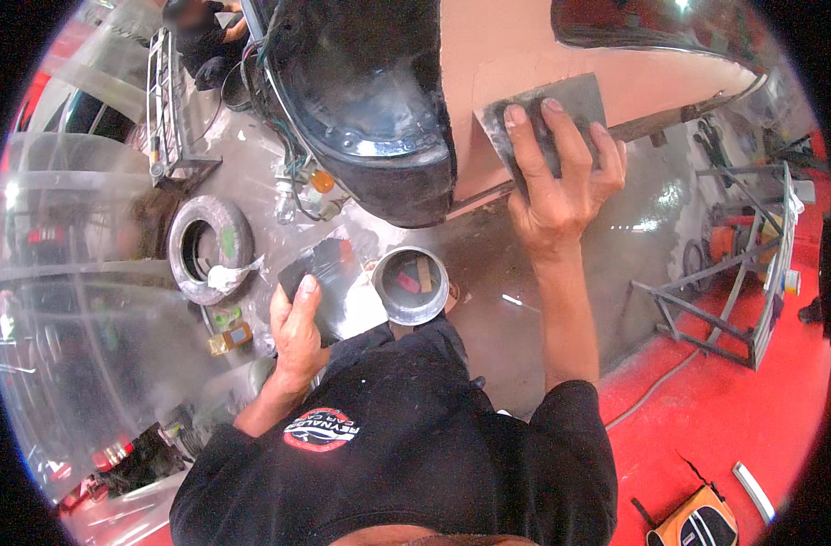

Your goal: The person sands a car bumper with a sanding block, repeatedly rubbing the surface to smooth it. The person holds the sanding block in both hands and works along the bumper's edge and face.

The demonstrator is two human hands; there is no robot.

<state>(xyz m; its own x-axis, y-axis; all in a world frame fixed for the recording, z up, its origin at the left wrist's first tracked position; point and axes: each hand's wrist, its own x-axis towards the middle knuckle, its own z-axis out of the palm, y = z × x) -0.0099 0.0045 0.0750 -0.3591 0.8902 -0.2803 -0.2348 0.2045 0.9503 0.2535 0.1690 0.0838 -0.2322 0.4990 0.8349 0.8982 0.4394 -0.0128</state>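
My right hand (pixel 563 187) presses a grey sheet of sandpaper (pixel 586 91) against the pinkish, filler-coloured car body panel (pixel 490 47). Its fingers lie spread over the sheet, and the thumb is mostly hidden. Beside the panel is a glossy black curved section (pixel 365 96) of the bodywork. Lower on the left, my left hand (pixel 297 338) grips a dark flat sheet (pixel 330 262), with its thumb on top; the other fingers are mostly hidden. Between my arms stands a round grey bucket (pixel 443 293) with a pink piece and a tan piece inside.
A tyre (pixel 238 238) lies at the left, near clear plastic sheeting (pixel 60 346). Loose wires (pixel 279 127) hang by the bodywork. Metal frames stand at the right (pixel 752 338) and far left (pixel 163 100). Another person (pixel 217 41) crouches behind. An orange bag (pixel 693 519) rests on the red floor.
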